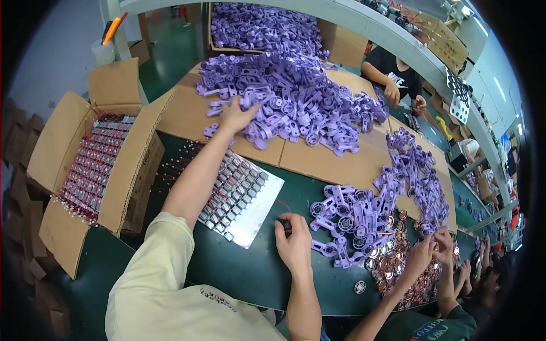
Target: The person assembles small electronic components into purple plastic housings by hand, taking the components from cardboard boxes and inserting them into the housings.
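Note:
My left hand reaches to the near left edge of a large heap of purple plastic parts, each with a ring end and an arm. Its thumb and forefinger are spread, touching or just above the parts. Low at the middle of the green table, my right hand is closed around a small dark part with a red wire, mostly hidden by the fingers. Between my arms lies a white board bearing rows of small silver wired blocks, partly covered by my left forearm.
An open cardboard box of wired pieces stands at left. Flat cardboard lies under the heap. Nearer right are loose purple parts and copper-coloured discs, where a co-worker's hands work. Another person sits across, beneath a shelf frame.

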Available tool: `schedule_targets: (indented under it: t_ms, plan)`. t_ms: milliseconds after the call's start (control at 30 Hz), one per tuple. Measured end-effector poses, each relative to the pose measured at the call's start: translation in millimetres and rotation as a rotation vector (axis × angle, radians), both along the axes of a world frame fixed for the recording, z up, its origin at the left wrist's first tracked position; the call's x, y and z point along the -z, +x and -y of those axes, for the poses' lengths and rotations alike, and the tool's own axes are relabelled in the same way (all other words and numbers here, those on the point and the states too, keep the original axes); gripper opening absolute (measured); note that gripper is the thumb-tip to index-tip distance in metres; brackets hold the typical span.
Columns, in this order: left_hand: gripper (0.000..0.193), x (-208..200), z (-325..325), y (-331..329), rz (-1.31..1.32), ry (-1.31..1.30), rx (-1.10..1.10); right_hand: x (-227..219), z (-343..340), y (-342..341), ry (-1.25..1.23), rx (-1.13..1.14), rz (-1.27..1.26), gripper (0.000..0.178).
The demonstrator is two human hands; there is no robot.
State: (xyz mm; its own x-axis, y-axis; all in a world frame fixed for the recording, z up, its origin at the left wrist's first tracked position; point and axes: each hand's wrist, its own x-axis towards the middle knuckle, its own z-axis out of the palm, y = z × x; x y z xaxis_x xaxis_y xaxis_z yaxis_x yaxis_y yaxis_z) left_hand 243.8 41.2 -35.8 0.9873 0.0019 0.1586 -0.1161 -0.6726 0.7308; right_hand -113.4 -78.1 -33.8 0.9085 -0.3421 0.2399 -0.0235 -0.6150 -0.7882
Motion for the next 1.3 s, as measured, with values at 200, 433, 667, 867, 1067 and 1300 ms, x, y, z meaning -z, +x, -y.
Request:
schedule_targets:
  t_ms: [200, 433, 667, 867, 1067, 1300]
  plan:
    - [0.087, -15.9, 17.0, -44.1, -0.069, 0.096, 0.259, -0.9, 1.4, 4.8, 0.147, 0.090, -0.048, 0.017]
    - [0.039, -48.7, 9.0, -114.8, 0.373, 0.272, 0.324, 0.5, 6.7, 0.8, 0.236, 0.160, 0.030, 0.018]
    - [0.041, -3.2, 32.3, -164.6, 0.237, 0.387, 0.563, -0.6, 2.3, -1.7, 0.231, 0.128, 0.032, 0.017]
    - [0.034, -24.9, -8.6, -198.5, -0.239, -0.013, 0.607, 5.2, 16.9, -1.2, 0.622, 0.087, 0.116, 0.014]
    - [0.015, -8.9, -41.4, -267.6, -0.744, -0.689, 0.593, -2.0, -7.7, -7.5, 0.730, -0.180, 0.075, 0.013]
    - [0.031, 5.0, -46.2, -275.0, -0.319, -0.698, 0.664, -0.1, -28.0, -6.0, 0.727, -0.096, 0.085, 0.013]
